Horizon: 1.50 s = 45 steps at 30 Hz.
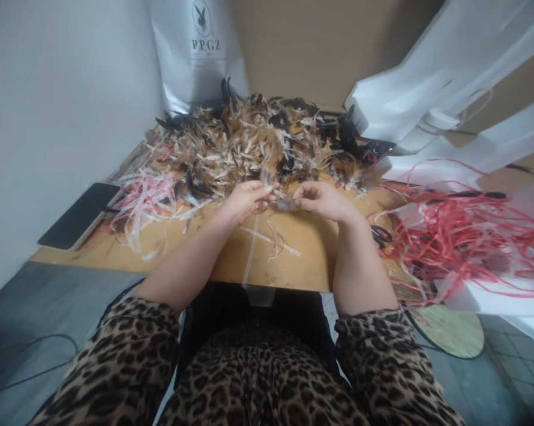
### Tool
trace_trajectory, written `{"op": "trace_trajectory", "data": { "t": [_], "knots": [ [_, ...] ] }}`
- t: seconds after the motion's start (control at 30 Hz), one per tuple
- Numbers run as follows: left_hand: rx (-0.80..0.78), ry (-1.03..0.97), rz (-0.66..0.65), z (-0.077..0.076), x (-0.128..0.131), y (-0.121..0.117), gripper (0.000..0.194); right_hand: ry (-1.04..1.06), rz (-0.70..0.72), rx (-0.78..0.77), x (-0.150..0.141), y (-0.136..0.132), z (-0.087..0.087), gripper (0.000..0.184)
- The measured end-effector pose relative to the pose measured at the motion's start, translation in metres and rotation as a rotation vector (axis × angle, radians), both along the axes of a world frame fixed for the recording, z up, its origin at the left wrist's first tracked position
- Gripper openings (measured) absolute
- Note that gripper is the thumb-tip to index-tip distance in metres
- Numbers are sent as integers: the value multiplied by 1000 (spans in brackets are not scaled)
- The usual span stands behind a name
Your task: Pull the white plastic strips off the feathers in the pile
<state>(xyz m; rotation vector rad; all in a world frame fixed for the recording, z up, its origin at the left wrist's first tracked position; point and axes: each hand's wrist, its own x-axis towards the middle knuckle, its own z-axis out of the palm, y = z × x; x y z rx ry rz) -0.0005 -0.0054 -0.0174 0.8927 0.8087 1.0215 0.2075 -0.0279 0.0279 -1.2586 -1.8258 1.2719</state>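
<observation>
My left hand is closed in a pinch on a feather, whose blurred tip sticks up past the thumb. Just to its right, my right hand has its thumb and forefinger pressed together at a wisp of greyish fluff; the fluff is smeared, and whether it belongs to the same feather I cannot tell. Behind both hands lies a wide heap of brown, white and black feathers. Beneath them, strips of white tape cross on the yellow-brown tabletop.
A phone lies at the left edge beside pink and white strips. On the right are scissors and a tangle of red plastic strips. A printed white bag stands behind the heap; white plastic sheeting hangs at right.
</observation>
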Motion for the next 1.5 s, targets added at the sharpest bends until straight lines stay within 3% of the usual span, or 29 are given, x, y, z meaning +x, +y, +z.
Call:
{"op": "trace_trajectory", "data": {
  "t": [0.13,0.4,0.67,0.87,1.1,1.23,1.37,1.5],
  "knots": [
    [56,45,34,-2,0,2,15,-44,6,14,-1,-1,0,10],
    [89,243,-50,-1,5,-2,16,-81,-54,40,-2,-2,-2,11],
    [109,257,-79,-5,6,-2,14,114,-142,41,0,3,-7,13],
    [32,210,-109,-2,6,-6,12,106,-182,36,-2,4,-9,13],
    [-72,146,-146,4,5,-9,12,-53,-225,202,2,9,-19,12],
    [-55,87,-82,5,7,-8,11,-60,-314,307,-2,9,-17,23],
    [-18,30,0,5,8,-5,13,-30,-408,480,-6,7,-11,17],
    [12,1,63,6,9,-4,13,52,-419,476,-14,5,-11,19]
  ]
}}
